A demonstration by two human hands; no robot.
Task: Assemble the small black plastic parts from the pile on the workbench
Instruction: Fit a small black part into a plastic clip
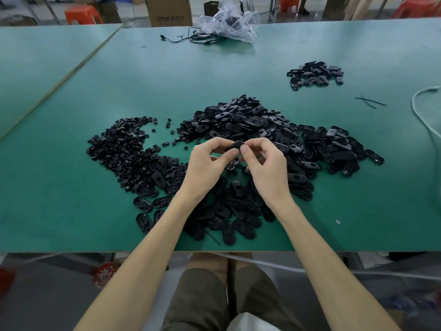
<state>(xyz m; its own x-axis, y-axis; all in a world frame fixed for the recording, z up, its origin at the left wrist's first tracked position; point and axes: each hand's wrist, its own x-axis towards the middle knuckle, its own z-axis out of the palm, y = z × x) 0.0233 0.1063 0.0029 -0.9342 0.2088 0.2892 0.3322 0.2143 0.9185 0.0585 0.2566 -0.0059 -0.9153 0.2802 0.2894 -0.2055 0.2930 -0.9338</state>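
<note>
Above the green desk (71, 223), the left hand (207, 168) and right hand (265, 163) both pinch one small black plastic part (235, 147) with curled fingers, just over the big pile of black parts (250, 125) spread in front.

Oval black plastic part (235, 149) tilted above the workbench, sprawling pile of black parts (250, 125) beneath and around

green workbench (71, 211) | black parts pile (250, 120) | smaller pile (315, 74) | cables (191, 39) | plastic bag (229, 25)
</note>
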